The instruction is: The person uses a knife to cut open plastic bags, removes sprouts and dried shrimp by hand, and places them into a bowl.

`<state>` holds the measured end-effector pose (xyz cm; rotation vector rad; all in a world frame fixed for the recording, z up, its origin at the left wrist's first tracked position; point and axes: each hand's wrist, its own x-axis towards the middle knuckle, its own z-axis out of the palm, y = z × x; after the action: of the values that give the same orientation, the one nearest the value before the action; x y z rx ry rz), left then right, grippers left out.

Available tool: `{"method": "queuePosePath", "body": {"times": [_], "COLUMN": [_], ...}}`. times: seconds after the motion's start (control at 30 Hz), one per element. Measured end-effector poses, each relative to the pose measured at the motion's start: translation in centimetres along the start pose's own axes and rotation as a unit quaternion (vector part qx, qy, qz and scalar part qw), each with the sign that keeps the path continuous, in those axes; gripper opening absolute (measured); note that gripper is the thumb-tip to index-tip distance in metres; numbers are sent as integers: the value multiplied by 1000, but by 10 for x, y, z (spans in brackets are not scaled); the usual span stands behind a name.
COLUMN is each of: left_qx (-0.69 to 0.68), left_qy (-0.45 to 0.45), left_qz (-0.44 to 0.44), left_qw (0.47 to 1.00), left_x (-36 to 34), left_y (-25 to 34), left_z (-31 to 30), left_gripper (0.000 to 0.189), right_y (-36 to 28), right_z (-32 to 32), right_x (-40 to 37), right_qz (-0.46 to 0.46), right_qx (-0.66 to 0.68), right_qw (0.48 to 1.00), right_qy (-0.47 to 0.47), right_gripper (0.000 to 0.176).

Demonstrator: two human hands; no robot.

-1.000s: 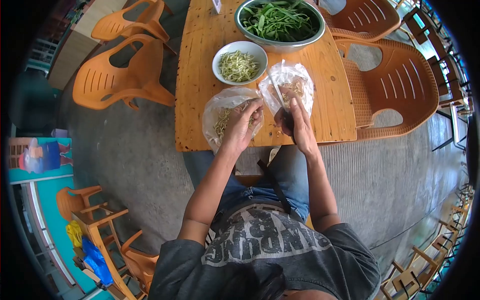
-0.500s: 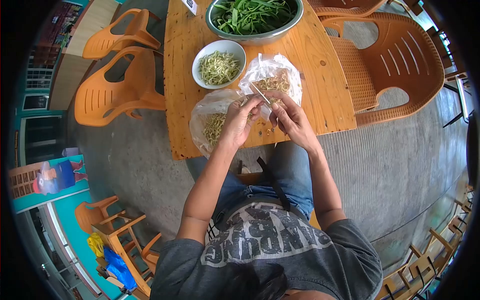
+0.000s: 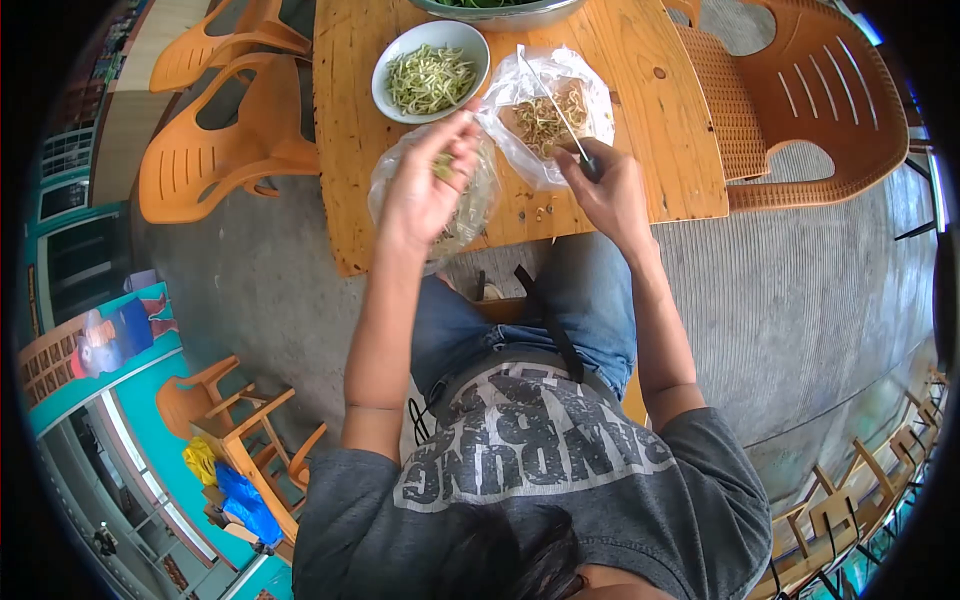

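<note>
My right hand (image 3: 612,195) grips a knife (image 3: 553,100) by its dark handle, its thin blade slanting up and left over the right plastic bag (image 3: 597,92). Brownish, thread-like trimmings (image 3: 540,122) lie in that bag. My left hand (image 3: 432,190), slightly blurred, is raised just below the white bowl (image 3: 380,88); its fingers are bunched with the tips close together, and what they hold is too small to make out. Pale green bean sprouts (image 3: 430,78) fill the bowl. Under my left hand lies another clear plastic bag (image 3: 478,205), whose contents are mostly hidden.
A metal basin (image 3: 510,17) with green leaves stands at the wooden table's (image 3: 660,130) far side. Orange chairs (image 3: 235,130) are at the left, and a brown woven armchair (image 3: 820,100) is at the right. My legs are under the near edge.
My hands were together over the bags and have parted. The left went up toward the bowl; the right moved aside with the knife. The view has tilted, so the table appears higher.
</note>
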<state>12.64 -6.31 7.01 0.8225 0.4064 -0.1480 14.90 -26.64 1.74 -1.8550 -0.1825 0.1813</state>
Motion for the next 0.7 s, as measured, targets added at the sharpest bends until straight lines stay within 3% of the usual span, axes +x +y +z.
{"method": "queuePosePath", "body": {"times": [0.07, 0.17, 0.3, 0.53, 0.7], "left_qx": [-35, -92, 11, 75, 179], "left_qy": [9, 0, 69, 125, 68], "left_qz": [27, 60, 130, 173, 170], "left_qw": [999, 994, 989, 974, 967], "left_x": [7, 33, 79, 106, 89], "left_y": [23, 53, 72, 58, 61], "left_z": [-13, -44, -65, -52, -33], "left_gripper": [29, 24, 26, 47, 44], "right_y": [6, 16, 9, 18, 19], "right_z": [-3, 4, 1, 18, 24], "right_x": [-1, -5, -20, -49, -55], "right_qz": [5, -44, -61, -137, -121], "right_qx": [-125, -90, -82, -147, -140], "right_qw": [992, 991, 990, 976, 978], "right_qy": [32, 90, 98, 88, 95], "right_gripper": [27, 15, 10, 20, 27]}}
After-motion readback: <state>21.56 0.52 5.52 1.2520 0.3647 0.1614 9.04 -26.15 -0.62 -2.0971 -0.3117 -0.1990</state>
